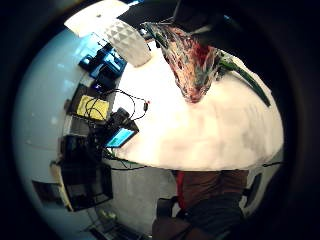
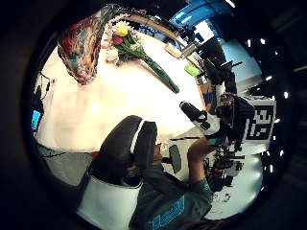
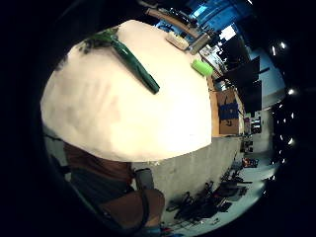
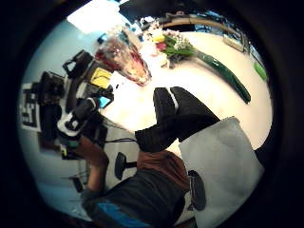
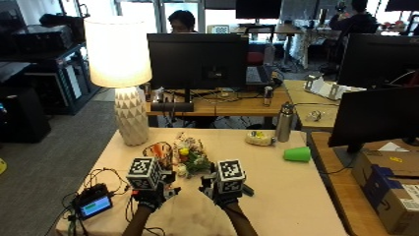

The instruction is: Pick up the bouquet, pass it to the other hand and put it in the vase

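Bouquet [image 5: 190,160] lying flat on the pale table [image 5: 288,196], flower heads just beside the multicoloured vase [image 5: 159,150], green-wrapped stems running out across the tabletop (plain in the left thumb side palm view [image 2: 144,57]). Left hand [image 5: 152,195] and right hand [image 5: 224,192] raised over the near part of the table, apart from the bouquet, fingers relaxed and holding nothing. White lamp [image 5: 131,115] upright behind the vase, green cup [image 5: 298,154] well off to the right.
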Action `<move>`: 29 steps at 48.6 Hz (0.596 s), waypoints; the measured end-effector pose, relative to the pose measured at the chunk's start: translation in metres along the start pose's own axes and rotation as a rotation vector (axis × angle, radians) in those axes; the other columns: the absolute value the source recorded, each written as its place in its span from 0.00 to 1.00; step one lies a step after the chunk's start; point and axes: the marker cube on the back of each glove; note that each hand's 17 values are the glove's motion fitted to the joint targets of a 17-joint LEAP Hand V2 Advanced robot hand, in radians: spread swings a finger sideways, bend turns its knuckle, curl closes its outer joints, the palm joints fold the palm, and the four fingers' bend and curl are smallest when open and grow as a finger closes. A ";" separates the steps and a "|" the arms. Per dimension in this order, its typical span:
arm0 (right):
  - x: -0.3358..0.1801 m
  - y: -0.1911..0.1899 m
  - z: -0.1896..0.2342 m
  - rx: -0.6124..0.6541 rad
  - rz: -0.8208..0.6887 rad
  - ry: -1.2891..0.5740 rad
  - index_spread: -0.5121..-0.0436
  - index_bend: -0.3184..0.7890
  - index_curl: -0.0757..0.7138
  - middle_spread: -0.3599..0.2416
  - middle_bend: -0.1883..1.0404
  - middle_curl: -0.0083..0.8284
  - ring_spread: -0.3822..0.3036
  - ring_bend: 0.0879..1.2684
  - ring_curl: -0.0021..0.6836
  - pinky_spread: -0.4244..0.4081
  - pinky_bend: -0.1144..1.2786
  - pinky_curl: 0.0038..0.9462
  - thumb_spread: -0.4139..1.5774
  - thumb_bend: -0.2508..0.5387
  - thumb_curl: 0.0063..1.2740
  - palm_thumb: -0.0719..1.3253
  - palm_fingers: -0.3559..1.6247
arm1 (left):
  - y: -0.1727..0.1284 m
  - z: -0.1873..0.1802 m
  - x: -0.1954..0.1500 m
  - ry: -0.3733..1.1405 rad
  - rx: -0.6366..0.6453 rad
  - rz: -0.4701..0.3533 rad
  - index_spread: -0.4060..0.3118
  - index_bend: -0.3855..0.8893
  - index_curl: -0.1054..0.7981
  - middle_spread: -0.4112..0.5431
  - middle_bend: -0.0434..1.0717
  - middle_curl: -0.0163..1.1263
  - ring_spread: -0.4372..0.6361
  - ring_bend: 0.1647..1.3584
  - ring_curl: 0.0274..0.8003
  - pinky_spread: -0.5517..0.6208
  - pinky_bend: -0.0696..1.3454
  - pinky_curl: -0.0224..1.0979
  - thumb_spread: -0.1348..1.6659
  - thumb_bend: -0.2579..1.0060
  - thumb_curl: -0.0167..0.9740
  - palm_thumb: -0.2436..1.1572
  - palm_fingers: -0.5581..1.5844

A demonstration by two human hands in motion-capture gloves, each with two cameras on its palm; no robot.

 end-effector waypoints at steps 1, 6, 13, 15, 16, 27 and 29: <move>0.001 0.001 -0.001 -0.003 -0.001 0.003 0.33 0.41 0.38 0.70 0.34 0.38 0.87 0.19 0.33 0.93 0.43 0.33 0.79 0.32 0.23 0.42 0.30 | 0.000 0.000 0.000 0.000 -0.002 0.001 0.42 0.41 0.39 0.51 0.21 0.28 0.70 0.33 0.30 0.87 0.31 0.28 0.61 0.18 0.28 0.31 0.40; 0.006 -0.001 -0.001 -0.001 -0.006 0.005 0.32 0.40 0.38 0.70 0.34 0.39 0.87 0.19 0.34 0.93 0.43 0.34 0.80 0.30 0.24 0.43 0.29 | 0.004 0.000 0.001 0.005 -0.014 0.000 0.42 0.41 0.40 0.51 0.21 0.29 0.70 0.33 0.31 0.87 0.32 0.29 0.61 0.18 0.28 0.30 0.40; 0.036 -0.013 0.007 0.012 0.005 0.014 0.33 0.40 0.38 0.70 0.34 0.40 0.87 0.20 0.36 0.93 0.44 0.35 0.80 0.29 0.25 0.43 0.28 | 0.004 0.003 -0.004 0.016 0.025 0.018 0.42 0.41 0.40 0.51 0.21 0.29 0.70 0.33 0.31 0.86 0.32 0.30 0.61 0.18 0.29 0.30 0.40; 0.052 -0.021 0.013 0.018 0.021 0.017 0.33 0.39 0.38 0.71 0.33 0.40 0.88 0.20 0.37 0.93 0.45 0.36 0.79 0.29 0.25 0.42 0.27 | 0.004 0.004 -0.007 0.025 0.042 0.018 0.42 0.41 0.41 0.51 0.21 0.29 0.70 0.33 0.31 0.86 0.32 0.30 0.61 0.18 0.29 0.30 0.40; 0.061 -0.024 0.017 0.018 0.031 0.018 0.33 0.35 0.36 0.72 0.31 0.39 0.88 0.20 0.37 0.93 0.47 0.36 0.79 0.29 0.25 0.42 0.24 | 0.005 0.005 -0.008 0.030 0.050 0.016 0.42 0.41 0.41 0.51 0.20 0.29 0.70 0.33 0.31 0.86 0.32 0.30 0.61 0.18 0.29 0.30 0.39; 0.133 -0.069 0.074 0.026 0.096 -0.065 0.38 0.34 0.29 0.80 0.28 0.36 0.93 0.15 0.35 0.95 0.57 0.40 0.77 0.29 0.25 0.42 0.10 | 0.009 0.007 -0.016 0.079 0.105 -0.001 0.42 0.40 0.41 0.51 0.21 0.30 0.70 0.34 0.32 0.86 0.33 0.31 0.62 0.18 0.30 0.30 0.39; 0.141 -0.075 0.085 0.029 0.107 -0.079 0.39 0.34 0.28 0.81 0.28 0.35 0.94 0.15 0.34 0.95 0.57 0.39 0.77 0.29 0.24 0.41 0.09 | 0.008 0.008 -0.018 0.084 0.110 0.001 0.42 0.40 0.41 0.51 0.20 0.30 0.70 0.34 0.32 0.86 0.34 0.31 0.62 0.18 0.30 0.30 0.39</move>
